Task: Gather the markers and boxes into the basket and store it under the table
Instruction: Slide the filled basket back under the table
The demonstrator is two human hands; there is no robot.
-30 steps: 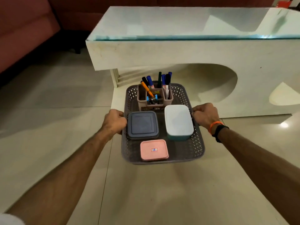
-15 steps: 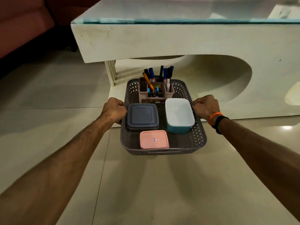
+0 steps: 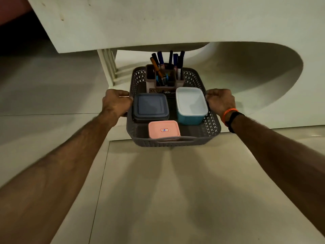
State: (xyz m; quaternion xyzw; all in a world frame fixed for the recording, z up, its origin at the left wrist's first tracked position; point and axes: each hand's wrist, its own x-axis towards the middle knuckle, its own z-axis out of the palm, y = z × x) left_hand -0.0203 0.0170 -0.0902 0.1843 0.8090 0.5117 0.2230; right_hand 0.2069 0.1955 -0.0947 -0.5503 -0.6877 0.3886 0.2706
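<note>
Head view: both hands (image 3: 117,103) clasp perforated grey plastic basket (image 3: 212,124).

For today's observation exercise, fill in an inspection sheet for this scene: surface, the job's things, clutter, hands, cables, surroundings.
Surface: pale tiled floor, bare where it shows.
Job's things: grey perforated basket held in front of the opening under the white table. Inside it: a holder of upright markers at the far end, a dark grey lidded box, a blue box with a white lid, and a pink box nearest the person.
Clutter: nothing seen.
Hands: left hand and right hand each closed on a side rim of the basket; orange and black bands on the right wrist.
Cables: nothing seen.
Surroundings: red upholstery at far left.
</note>
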